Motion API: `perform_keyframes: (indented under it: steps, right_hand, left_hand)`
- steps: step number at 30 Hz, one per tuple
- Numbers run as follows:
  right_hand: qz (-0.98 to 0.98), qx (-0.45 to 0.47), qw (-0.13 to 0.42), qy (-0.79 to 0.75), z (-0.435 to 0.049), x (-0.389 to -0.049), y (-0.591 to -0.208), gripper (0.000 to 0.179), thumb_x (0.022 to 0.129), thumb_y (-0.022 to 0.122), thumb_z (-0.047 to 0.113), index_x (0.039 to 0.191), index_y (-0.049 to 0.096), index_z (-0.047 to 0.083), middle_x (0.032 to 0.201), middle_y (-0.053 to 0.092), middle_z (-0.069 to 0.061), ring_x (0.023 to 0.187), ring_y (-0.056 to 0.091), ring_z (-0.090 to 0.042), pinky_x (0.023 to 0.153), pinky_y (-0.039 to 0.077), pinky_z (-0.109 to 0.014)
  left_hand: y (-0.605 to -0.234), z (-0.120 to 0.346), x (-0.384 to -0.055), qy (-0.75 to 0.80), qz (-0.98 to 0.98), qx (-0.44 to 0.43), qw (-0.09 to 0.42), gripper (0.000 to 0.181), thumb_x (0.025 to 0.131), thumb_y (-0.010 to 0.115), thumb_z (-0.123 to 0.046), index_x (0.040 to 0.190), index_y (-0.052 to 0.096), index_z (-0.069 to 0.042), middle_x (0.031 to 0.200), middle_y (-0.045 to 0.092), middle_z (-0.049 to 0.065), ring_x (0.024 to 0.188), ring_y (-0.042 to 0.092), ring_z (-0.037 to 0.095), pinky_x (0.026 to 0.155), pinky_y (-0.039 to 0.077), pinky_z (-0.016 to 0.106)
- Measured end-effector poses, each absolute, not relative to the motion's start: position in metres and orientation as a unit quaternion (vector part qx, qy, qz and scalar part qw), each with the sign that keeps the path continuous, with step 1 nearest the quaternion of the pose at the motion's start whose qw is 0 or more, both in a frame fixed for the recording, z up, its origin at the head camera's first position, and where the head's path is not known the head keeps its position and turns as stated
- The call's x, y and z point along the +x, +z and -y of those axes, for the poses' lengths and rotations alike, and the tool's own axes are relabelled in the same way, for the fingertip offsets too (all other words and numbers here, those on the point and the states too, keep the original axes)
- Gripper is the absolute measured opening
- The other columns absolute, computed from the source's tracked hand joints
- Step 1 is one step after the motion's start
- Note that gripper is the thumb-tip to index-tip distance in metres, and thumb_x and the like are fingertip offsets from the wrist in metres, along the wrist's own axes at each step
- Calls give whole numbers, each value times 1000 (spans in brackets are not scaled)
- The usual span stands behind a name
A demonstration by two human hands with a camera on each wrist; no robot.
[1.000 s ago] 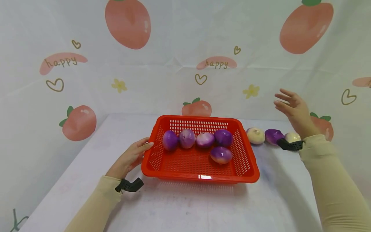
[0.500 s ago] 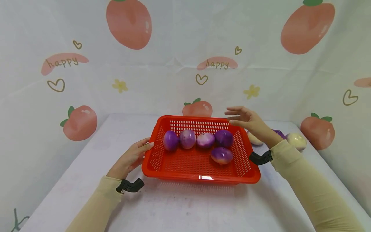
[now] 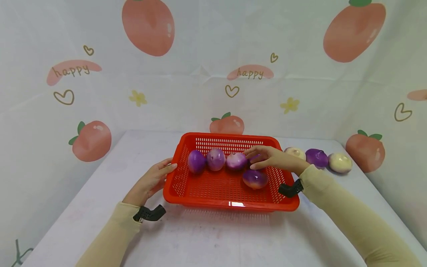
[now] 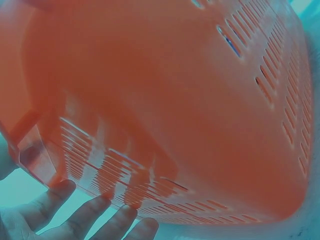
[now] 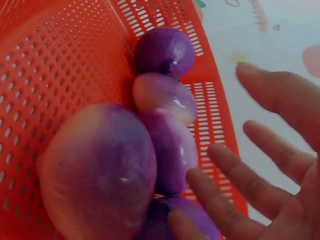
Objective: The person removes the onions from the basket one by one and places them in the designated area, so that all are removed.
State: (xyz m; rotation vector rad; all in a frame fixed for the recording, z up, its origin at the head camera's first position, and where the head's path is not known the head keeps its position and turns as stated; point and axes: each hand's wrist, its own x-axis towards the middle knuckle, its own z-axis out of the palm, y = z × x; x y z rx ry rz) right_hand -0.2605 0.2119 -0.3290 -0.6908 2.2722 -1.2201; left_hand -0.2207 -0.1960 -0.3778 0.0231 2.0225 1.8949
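A red plastic basket (image 3: pixel 213 191) with slotted walls holds several glossy purple-and-white onions. Most sit in a row along its far wall, from a purple onion (image 3: pixel 197 162) at the left to one partly hidden by my right hand. Another onion (image 3: pixel 255 179) lies nearer, in the right part. My left hand (image 3: pixel 151 181) holds the basket's left rim, thumb on top; in the left wrist view its fingers (image 4: pixel 97 202) lie against the outer wall. Reaching over the right wall, my right hand (image 3: pixel 270 157) hovers above the two right-hand onions, fingers spread and holding nothing.
Right of the basket, a pale onion (image 3: pixel 295 152), a purple onion (image 3: pixel 317 158) and another pale onion (image 3: pixel 340 163) stand in a row on the white table (image 3: pixel 213 241). Behind rises a fruit-printed cloth (image 3: pixel 200 96).
My right hand has moved left and down from above the onions on the table into the right part of the basket. The left hand and the basket have stayed in place.
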Motion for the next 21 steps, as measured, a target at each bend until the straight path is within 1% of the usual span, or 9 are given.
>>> perform_keyframes:
  steps: [4,7,13,16,21]
  right_hand:
    - [-834,-256,248,-420,-209,-260,-331,57,89,70,22,139,48,6,137,53,-19,126,50,-41,100,49,-45]
    - [-842,-258,256,-398,-207,-260,-331,58,88,71,23,139,48,6,137,52,-20,126,50,-42,99,50,-45]
    - [-837,-256,291,-387,-204,-260,-332,59,87,71,18,140,47,4,138,50,-22,129,47,-40,104,45,-48]
    - [-835,-257,310,-376,-203,-261,-335,61,86,73,15,140,47,5,139,50,-20,129,47,-38,104,46,-47]
    - [-848,-231,338,-338,-196,-258,-341,65,81,78,19,140,51,15,139,50,-10,129,45,-35,100,49,-47]
  left_hand:
    - [-378,197,-221,673,-717,10,184,65,99,53,-36,152,27,-9,144,45,18,111,59,15,100,49,44]
    - [-379,197,-221,674,-715,11,183,65,99,54,-37,152,27,-9,142,47,16,109,60,14,99,50,43]
    - [-379,197,-222,679,-711,11,183,65,98,54,-36,151,28,-8,135,53,11,106,60,14,98,51,42]
    - [-378,197,-221,679,-711,11,183,65,98,55,-36,151,28,-8,133,54,10,105,61,14,97,51,41]
    - [-379,197,-222,675,-714,11,184,65,98,54,-36,151,29,-8,135,53,11,107,60,14,98,51,42]
